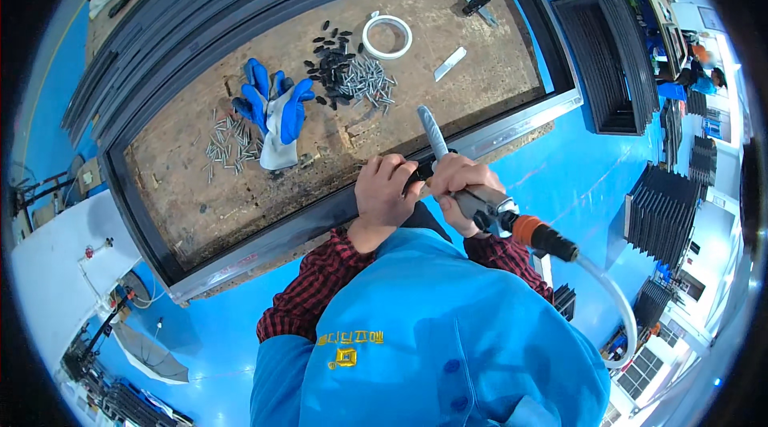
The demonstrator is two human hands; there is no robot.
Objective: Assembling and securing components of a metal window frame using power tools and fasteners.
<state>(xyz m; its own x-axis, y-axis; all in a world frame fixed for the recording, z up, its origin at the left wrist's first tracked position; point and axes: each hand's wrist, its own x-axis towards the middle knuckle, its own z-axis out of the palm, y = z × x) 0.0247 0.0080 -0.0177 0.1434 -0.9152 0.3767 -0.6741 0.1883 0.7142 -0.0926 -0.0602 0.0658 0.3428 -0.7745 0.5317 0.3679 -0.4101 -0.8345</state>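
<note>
My right hand point(468, 179) is wrapped round an air-powered hand tool point(490, 207) with a grey body. An orange coupling point(526, 229) joins it to a clear hose. A silver, rounded bar-shaped part point(432, 131) extends beyond this hand over the worktop. Close beside it, my left hand point(386, 193) is closed, fingers curled near a small black part at the near rail of a dark rectangular metal frame point(512, 124). What the left fingers grip is hidden. The frame lies on a worn wooden worktop point(336, 151).
Inside the frame lie blue-and-white gloves point(280, 119), silver screws point(368, 81), black plastic pieces point(328, 67), a white tape roll point(387, 35), a white strip point(450, 64) and a black-and-silver tool point(478, 4). More frames point(612, 59) are stacked right. The hose point(616, 299) trails down right.
</note>
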